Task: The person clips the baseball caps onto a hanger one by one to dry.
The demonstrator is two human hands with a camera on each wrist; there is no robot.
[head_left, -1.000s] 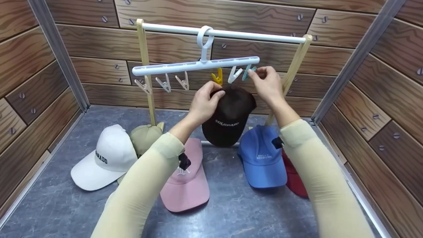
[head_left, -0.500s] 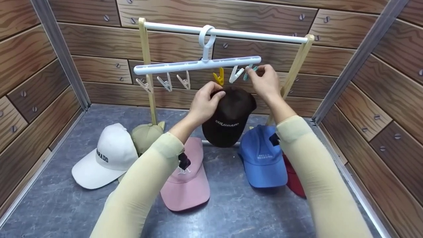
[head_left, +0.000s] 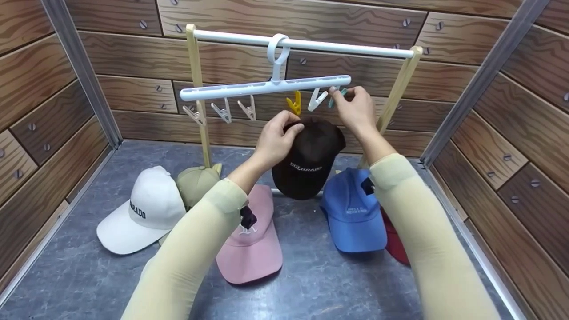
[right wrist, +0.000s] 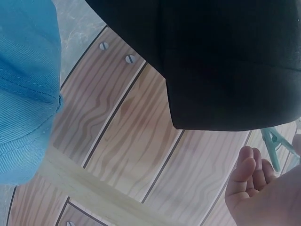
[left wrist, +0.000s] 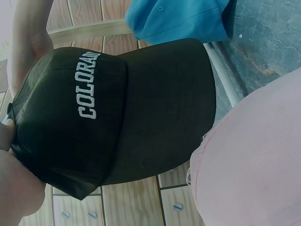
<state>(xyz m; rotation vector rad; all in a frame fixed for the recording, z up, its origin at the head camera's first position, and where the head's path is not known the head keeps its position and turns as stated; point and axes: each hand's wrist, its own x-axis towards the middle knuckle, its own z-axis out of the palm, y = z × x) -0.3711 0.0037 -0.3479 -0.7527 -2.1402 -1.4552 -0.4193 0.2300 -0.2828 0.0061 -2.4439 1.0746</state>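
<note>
My left hand (head_left: 276,135) pinches the crown of a black cap (head_left: 309,149) and holds it up below a white clip hanger (head_left: 231,91). White lettering and the brim of the cap face the camera in the left wrist view. At the hanger's right end, my right hand (head_left: 357,106) pinches a teal clip (right wrist: 275,143), partly hidden by the fingers in the head view. Between the hands hang a yellow clip (head_left: 294,104) and a white clip (head_left: 317,100). The cap's top edge is just under the yellow one.
The hanger hooks over the white rail of a wooden-legged rack (head_left: 351,46). Several more clips hang on its left half. On the grey floor sit a white cap (head_left: 153,200), an olive cap (head_left: 197,182), a pink cap (head_left: 253,258), a blue cap (head_left: 355,226) and a red cap (head_left: 395,242).
My right hand has shifted slightly left at the teal clip, its thumb tip now closer to the white clip. The left hand and the black cap have stayed nearly still.
</note>
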